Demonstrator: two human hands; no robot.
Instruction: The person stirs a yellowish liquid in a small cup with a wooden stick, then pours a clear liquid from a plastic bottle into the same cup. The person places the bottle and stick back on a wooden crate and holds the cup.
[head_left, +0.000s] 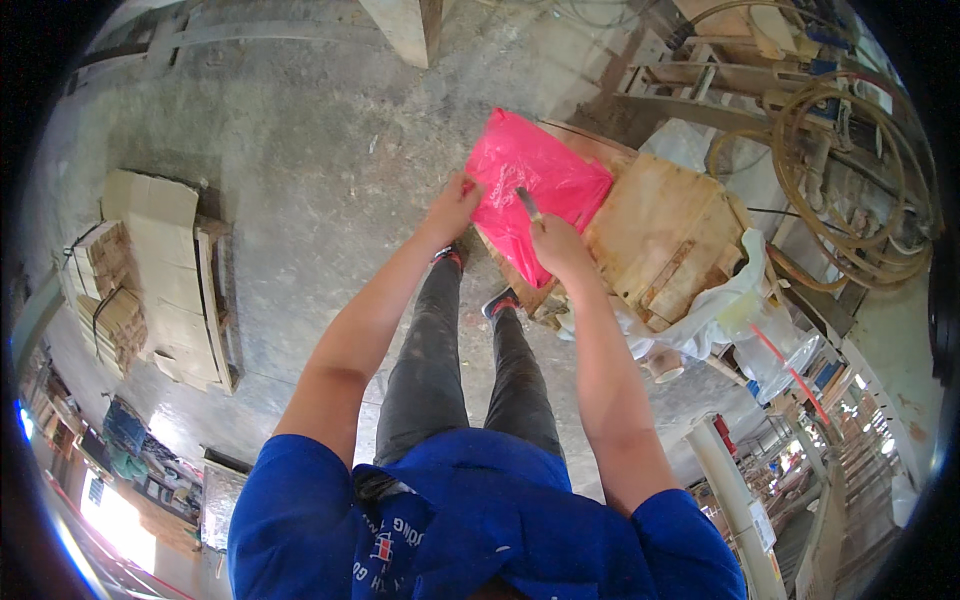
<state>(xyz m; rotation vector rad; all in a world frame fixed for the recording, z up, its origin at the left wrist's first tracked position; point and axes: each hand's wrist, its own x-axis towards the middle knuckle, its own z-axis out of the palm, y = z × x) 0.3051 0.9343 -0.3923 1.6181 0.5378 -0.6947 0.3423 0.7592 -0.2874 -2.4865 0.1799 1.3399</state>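
A bright pink plastic bag (535, 165) lies flat and wrinkled over the near-left side of some wooden boards. At its left edge my left hand (455, 208) is closed, with the fingers pinching the plastic. My right hand (560, 245) is wrapped round the handle of a flat-bladed scraper (528, 204). The grey blade points up and left over the middle of the bag; whether it touches the plastic I cannot tell. Whatever the bag may contain is hidden.
A worn plywood sheet (660, 225) lies right of the bag, with crumpled clear plastic (765, 330) beside it. Coiled yellowish hose (850, 190) hangs at the far right. Cardboard (160, 260) and strapped wood bundles (105, 290) stand at left. A pale post (410, 30) rises ahead.
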